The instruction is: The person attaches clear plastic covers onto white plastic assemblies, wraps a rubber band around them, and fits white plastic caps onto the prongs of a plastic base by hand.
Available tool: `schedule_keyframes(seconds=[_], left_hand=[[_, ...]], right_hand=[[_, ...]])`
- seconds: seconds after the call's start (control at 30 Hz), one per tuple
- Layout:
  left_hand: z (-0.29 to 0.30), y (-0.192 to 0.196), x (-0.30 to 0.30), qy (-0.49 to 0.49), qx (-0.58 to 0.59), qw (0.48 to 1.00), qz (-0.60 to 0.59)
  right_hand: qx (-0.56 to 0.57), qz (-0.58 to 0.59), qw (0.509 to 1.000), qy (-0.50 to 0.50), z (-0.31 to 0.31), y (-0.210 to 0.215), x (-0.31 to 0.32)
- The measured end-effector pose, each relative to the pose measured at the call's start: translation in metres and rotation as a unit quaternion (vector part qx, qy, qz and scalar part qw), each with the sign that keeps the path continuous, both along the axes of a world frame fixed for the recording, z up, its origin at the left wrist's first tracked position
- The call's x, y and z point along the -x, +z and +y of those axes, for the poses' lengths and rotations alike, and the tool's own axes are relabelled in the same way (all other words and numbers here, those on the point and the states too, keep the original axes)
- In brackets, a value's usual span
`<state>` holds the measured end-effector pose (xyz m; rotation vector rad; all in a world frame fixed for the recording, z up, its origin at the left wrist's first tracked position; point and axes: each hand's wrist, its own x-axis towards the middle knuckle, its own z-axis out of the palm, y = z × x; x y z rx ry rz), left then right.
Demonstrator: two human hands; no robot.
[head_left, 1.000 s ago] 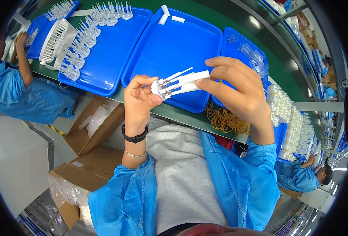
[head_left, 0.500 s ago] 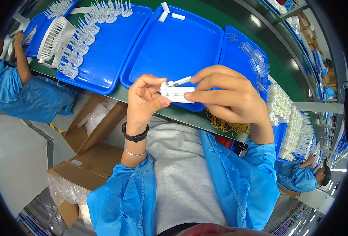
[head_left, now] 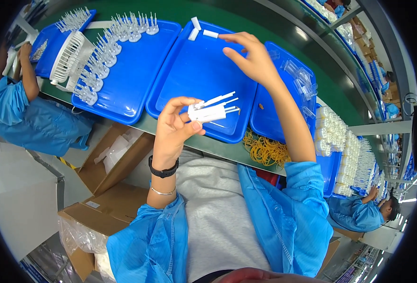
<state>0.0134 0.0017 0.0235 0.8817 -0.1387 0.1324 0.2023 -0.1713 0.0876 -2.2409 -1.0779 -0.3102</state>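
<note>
My left hand (head_left: 173,123) pinches a white plastic base (head_left: 195,111) with several thin prongs sticking out to the right. White sleeves (head_left: 213,113) cover some of these prongs, while other prong tips show bare. At the far end of the middle blue tray (head_left: 180,75) lie three short white tubes (head_left: 210,34). My right hand (head_left: 252,56) is stretched out over that tray, thumb and fingers apart, with its index fingertip at the right end of the nearest tube. Whether it touches the tube I cannot tell.
Pronged clear bases (head_left: 105,55) and a white rack (head_left: 67,59) stand on the left tray. Clear tubes (head_left: 303,80) lie in the right tray, near yellow rubber bands (head_left: 267,150). White assembled pieces (head_left: 333,127) are stacked farther right. Co-workers sit on both sides; cardboard boxes (head_left: 107,203) stand below left.
My right hand has let go of the white piece and moved away to the tubes at the tray's far end. My left hand still holds the base, with its prongs now more exposed.
</note>
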Motion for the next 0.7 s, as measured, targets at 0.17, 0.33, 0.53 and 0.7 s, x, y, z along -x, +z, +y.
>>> schedule_keyframes(seconds=[0.17, 0.33, 0.53, 0.7], left_hand=[[0.0, -0.002, 0.002, 0.009, 0.039, 0.999, -0.018], [0.009, -0.006, 0.008, 0.029, 0.033, 0.999, -0.024], [0.018, -0.009, 0.006, 0.033, 0.092, 0.995, 0.002], [0.018, -0.007, -0.001, 0.065, 0.095, 0.993, 0.021]], right_hand=[[0.059, -0.014, 0.988, -0.143, 0.018, -0.072, -0.082], [0.12, -0.06, 0.978, -0.159, 0.047, -0.081, -0.078], [0.097, -0.095, 0.99, -0.047, 0.04, -0.065, -0.044], [-0.034, -0.012, 0.998, 0.057, 0.02, 0.002, 0.019]])
